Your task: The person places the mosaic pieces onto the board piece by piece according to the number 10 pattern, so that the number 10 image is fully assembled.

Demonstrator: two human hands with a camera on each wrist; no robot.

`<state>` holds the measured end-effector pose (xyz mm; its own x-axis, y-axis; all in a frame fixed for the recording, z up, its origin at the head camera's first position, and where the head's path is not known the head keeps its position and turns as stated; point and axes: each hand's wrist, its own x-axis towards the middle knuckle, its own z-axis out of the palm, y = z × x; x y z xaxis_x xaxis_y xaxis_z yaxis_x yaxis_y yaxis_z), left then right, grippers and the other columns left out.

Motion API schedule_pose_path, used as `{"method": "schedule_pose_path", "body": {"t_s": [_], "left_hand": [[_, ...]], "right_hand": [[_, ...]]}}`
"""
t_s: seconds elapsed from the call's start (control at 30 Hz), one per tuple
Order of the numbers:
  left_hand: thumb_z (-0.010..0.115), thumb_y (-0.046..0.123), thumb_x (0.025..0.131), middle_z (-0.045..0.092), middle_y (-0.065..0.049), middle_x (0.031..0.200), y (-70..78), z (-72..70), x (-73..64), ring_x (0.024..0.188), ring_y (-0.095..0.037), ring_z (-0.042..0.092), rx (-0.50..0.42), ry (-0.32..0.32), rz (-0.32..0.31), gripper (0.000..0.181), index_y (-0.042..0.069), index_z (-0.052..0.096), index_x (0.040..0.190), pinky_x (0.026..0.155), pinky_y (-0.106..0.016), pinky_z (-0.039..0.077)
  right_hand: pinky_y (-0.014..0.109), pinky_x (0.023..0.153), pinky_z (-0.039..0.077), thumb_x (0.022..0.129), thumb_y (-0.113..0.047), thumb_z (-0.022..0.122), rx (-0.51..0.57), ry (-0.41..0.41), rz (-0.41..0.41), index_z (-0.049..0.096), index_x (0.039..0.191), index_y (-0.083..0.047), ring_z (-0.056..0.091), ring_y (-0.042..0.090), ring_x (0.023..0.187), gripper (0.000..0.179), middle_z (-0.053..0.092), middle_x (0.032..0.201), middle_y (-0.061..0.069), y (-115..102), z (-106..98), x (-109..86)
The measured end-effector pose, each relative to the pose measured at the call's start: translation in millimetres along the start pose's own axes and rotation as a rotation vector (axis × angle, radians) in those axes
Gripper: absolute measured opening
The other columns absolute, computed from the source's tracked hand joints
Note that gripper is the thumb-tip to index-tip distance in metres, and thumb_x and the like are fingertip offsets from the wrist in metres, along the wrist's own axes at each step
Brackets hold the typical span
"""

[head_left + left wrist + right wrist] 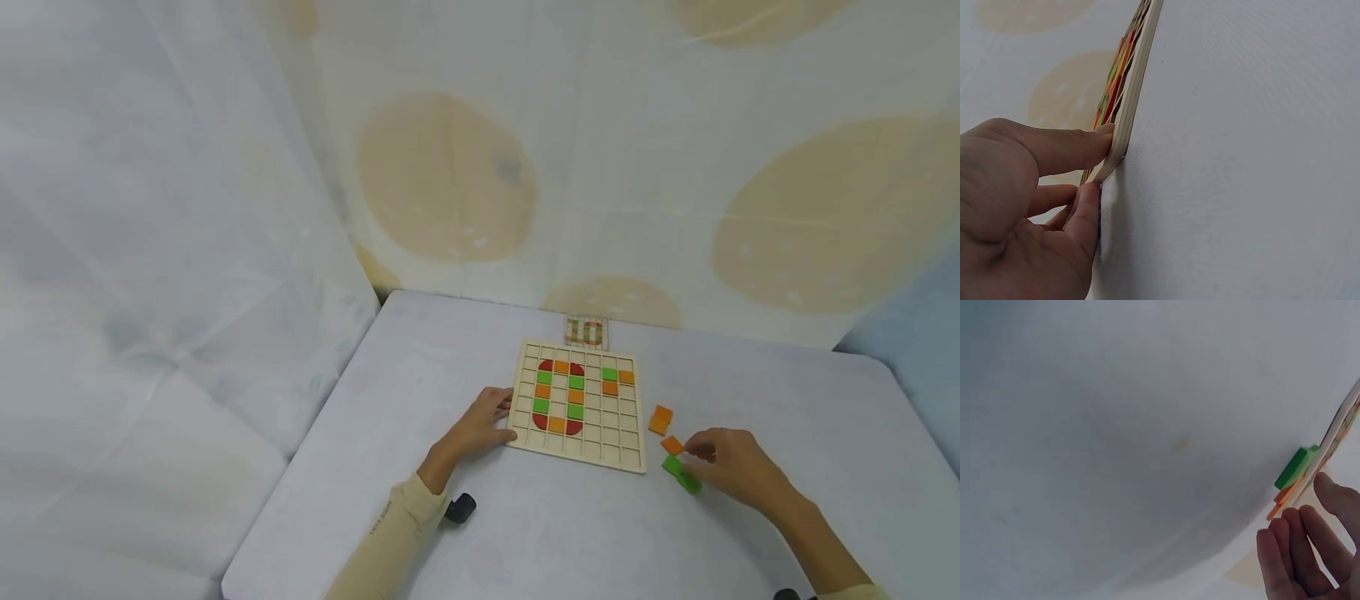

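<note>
A square wooden grid board lies on the table, with red, orange and green tiles set in some of its cells. My left hand holds the board by its near left corner, thumb at the corner and fingers along the left edge. In the left wrist view the thumb presses against the wooden rim. Off the board's right side, my right hand hovers by loose green tiles and an orange tile. Its thumb and fingers are apart in the right wrist view, nothing between them.
More orange tiles lie a little farther back, beside the board's right edge. A small pattern card lies behind the board. The white table meets patterned cloth walls at the back and left.
</note>
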<state>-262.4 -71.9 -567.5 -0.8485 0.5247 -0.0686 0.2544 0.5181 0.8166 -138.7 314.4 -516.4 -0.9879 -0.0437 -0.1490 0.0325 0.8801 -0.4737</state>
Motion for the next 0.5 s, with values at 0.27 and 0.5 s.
{"method": "schedule_pose_path", "body": {"t_s": [0.27, 0.5], "left_hand": [[0.077, 0.004, 0.082, 0.040, -0.006, 0.136, -1.0, 0.4, 1.0, 0.123, -0.015, 0.046, 0.005, 0.000, 0.007, 0.078, 0.005, 0.036, 0.148, 0.105, -0.017, 0.040], [0.077, 0.004, 0.081, 0.041, -0.006, 0.134, 3.1, -0.3, -0.5, 0.123, -0.016, 0.046, 0.010, 0.006, 0.002, 0.078, 0.005, 0.036, 0.148, 0.106, -0.020, 0.040]], "right_hand": [[0.038, 0.070, 0.057, 0.072, -0.027, 0.085, -0.007, -0.083, 0.048, 0.073, 0.095, -0.007, 0.059, 0.016, 0.079, 0.032, 0.066, 0.085, -0.002, 4, 6, -12.1], [0.034, 0.066, 0.055, 0.069, -0.019, 0.086, -0.031, -0.053, 0.018, 0.073, 0.092, -0.007, 0.056, 0.015, 0.075, 0.029, 0.063, 0.081, -0.003, 1, 11, -12.7]]}}
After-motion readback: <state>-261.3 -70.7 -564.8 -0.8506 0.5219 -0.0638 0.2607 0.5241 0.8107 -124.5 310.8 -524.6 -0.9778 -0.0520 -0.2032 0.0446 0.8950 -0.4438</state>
